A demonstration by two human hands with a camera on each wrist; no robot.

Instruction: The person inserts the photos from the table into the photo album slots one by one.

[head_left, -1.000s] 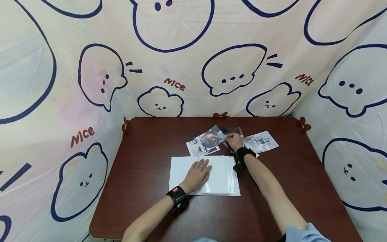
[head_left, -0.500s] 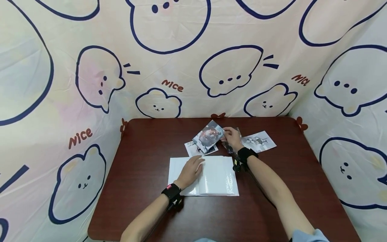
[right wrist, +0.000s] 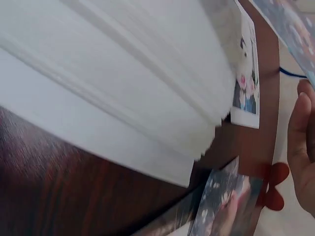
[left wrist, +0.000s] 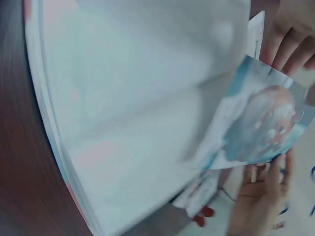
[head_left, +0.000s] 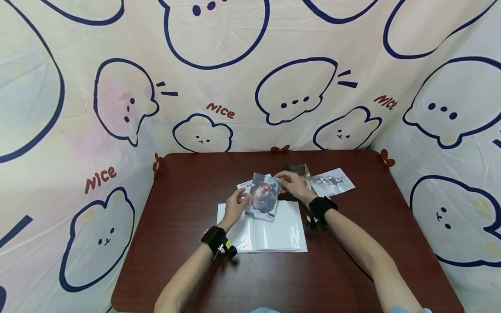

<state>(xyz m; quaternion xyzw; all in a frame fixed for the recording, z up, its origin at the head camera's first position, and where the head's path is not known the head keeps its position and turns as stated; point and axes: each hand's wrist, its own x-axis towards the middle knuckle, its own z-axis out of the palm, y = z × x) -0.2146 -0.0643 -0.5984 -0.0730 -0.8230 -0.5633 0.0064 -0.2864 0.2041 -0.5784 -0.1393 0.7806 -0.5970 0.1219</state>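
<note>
A photo print of a furry brown animal, hamster-like (head_left: 264,196), is held up tilted over the open photo album (head_left: 287,230). My left hand (head_left: 235,206) pinches its left edge; in the left wrist view that hand's fingers (left wrist: 290,46) go behind the print. My right hand (head_left: 293,184) grips the print near its upper right corner, and the left wrist view shows the right hand (left wrist: 263,189) at the opposite edge. The album's white pages with clear sleeves lie flat, their upper middle covered by the print.
Behind the album lies another photo (right wrist: 246,78), partly covered. Dark photos (head_left: 299,169) lie beyond my right hand, with a pale photo (head_left: 332,182) to their right. All rest on the brown table (head_left: 188,187), which meets a patterned cloth (head_left: 242,134) at the back.
My left hand has lifted off the album page and come to the animal photo. The right hand has brought that photo leftward and nearer, from behind the album to above it.
</note>
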